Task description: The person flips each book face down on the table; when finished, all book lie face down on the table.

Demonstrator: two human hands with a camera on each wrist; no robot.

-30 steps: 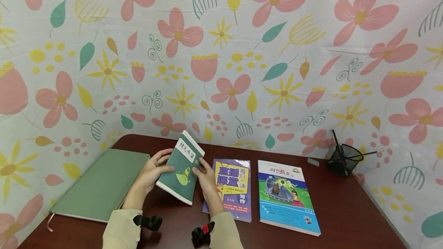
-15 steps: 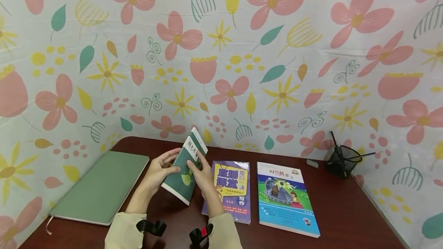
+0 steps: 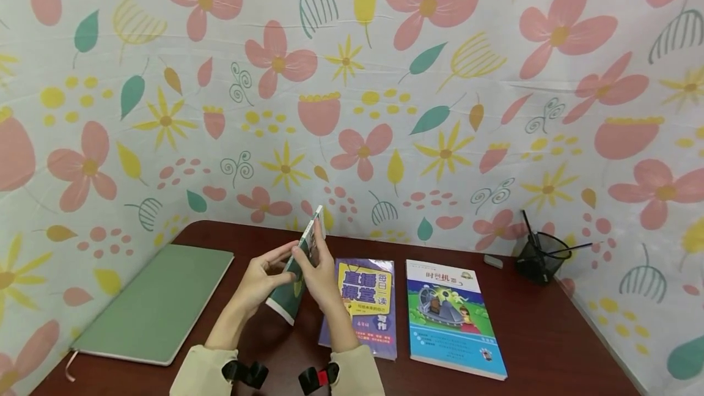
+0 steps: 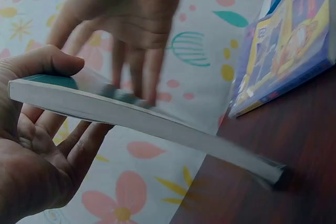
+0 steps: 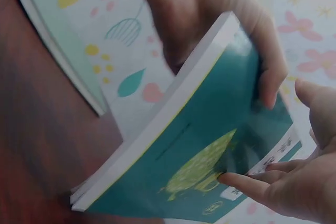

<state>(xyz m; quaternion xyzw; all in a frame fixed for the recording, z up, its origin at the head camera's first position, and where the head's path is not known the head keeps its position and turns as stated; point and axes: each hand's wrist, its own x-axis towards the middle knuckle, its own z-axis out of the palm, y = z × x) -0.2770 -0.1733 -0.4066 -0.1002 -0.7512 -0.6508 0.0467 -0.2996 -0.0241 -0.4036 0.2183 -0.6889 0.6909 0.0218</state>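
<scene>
Green book (image 3: 285, 299), held aloft between two hands, above the worktop (image 3: 555, 341) and just left of the purple book (image 3: 370, 329) in the head view. Strongly tilted, nearly edge-on to the head camera. Long axis slanting from a lower end near the person to an upper end leaning away and rightward, toward the flowered cloth (image 3: 352, 151). Front cover turned to the right; white page edge plain in both wrist views.

Left margin of the book: gripped by the left hand (image 3: 258, 280), thumb laid over the front cover, other fingers under the back, hence a pinch at that side only. Front cover: touched by the right hand (image 3: 321, 277), its fingers (image 5: 244, 184) extended and slightly apart, tips against the printed design and the title area. Right thumb: contact with the book impossible to tell from these views. Right fingers blurred in the left wrist view.

Governing relation, as judged: book immediately leftward of the right fingers, without a gap, and crossing in front of the palm rather than enclosed by it. Neither hand nearer, both being in contact; support apparently from the left.

Resting elsewhere on the worktop: blue book (image 3: 453, 322) at right, green notebook (image 3: 156, 304) at left, black mesh pen holder (image 3: 536, 264) at far right.
</scene>
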